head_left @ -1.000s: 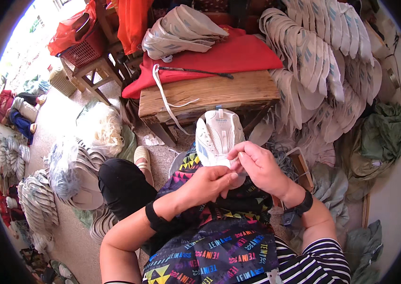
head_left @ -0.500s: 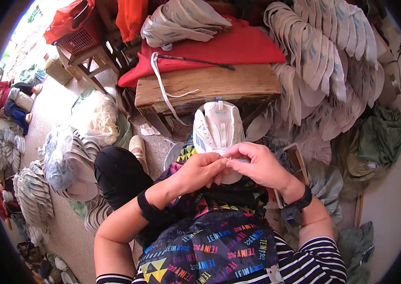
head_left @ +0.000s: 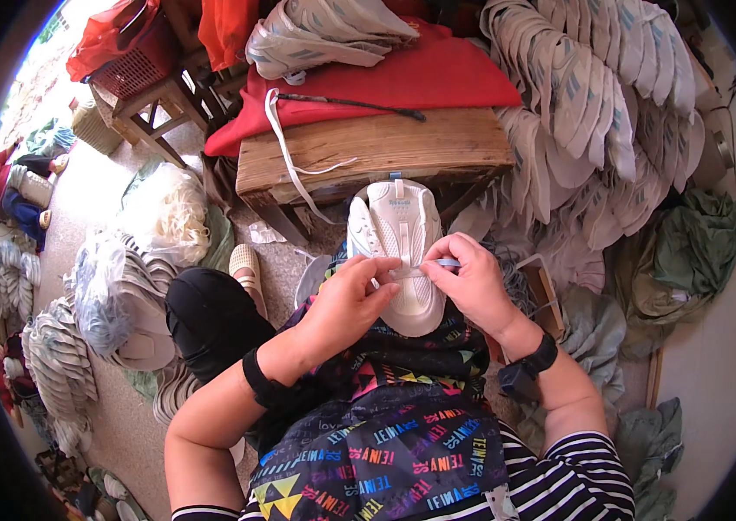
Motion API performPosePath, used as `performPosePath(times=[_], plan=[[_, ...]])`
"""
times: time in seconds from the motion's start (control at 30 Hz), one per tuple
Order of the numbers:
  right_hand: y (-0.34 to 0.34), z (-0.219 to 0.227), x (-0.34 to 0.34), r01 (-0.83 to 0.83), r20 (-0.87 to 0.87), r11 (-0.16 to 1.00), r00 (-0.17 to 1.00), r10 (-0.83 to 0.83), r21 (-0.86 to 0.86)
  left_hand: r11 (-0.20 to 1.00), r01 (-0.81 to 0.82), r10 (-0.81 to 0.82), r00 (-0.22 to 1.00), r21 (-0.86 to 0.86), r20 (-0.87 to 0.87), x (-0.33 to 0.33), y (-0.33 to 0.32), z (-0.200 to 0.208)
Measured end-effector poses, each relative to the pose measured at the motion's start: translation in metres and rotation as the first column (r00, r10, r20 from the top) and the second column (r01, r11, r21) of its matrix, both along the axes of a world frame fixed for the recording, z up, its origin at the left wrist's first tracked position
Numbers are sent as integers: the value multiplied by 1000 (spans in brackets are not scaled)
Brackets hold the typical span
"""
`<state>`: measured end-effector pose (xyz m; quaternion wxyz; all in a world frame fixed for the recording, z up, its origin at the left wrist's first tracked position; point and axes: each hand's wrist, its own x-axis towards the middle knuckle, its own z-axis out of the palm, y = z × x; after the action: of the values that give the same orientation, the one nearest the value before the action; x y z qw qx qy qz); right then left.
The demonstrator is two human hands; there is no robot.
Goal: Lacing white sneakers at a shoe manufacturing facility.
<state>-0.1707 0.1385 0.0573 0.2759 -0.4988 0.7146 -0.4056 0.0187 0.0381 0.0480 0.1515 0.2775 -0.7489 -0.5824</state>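
Observation:
On my lap, over a dark patterned apron (head_left: pixel 376 443), lies a white shoe upper (head_left: pixel 415 306) with its toe toward me and its tongue and blue pull tab away. My left hand (head_left: pixel 342 295) pinches a white shoelace (head_left: pixel 407 273) at the left side of the upper. The lace runs flat across the front of the lacing area to my right hand (head_left: pixel 470 282), whose thumb and fingertips close on it. A pale bit sticks up beside the right thumb. Whether the lace passes through the eyelets is too small to tell.
Ahead stands a wooden bench (head_left: pixel 368 148) with red cloth (head_left: pixel 463 74), stacked shoe uppers (head_left: pixel 324 39), a loose white lace (head_left: pixel 285 143) and a thin dark tool (head_left: pixel 359 106). Large bundles of uppers (head_left: pixel 559 87) rise at the right. Bagged bundles (head_left: pixel 107 286) lie on the left floor.
My hands have moved apart from close together over the toe, and the lace now shows stretched between them. More of the toe is visible. The whole view has shifted slightly.

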Motion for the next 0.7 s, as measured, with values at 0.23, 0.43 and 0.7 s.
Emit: performPosePath(times=[0.23, 0.43, 0.7], plan=[[-6, 2, 7, 77, -139, 995, 988, -67, 66, 1000, -7, 7, 1000, 26, -21, -4, 1, -6], [-6, -17, 5, 42, 39, 998, 998, -40, -42, 996, -51, 55, 997, 73, -46, -6, 2, -14], [-12, -22, 13, 51, 77, 997, 996, -47, -56, 998, 1, -2, 1000, -68, -27, -1, -1, -9]])
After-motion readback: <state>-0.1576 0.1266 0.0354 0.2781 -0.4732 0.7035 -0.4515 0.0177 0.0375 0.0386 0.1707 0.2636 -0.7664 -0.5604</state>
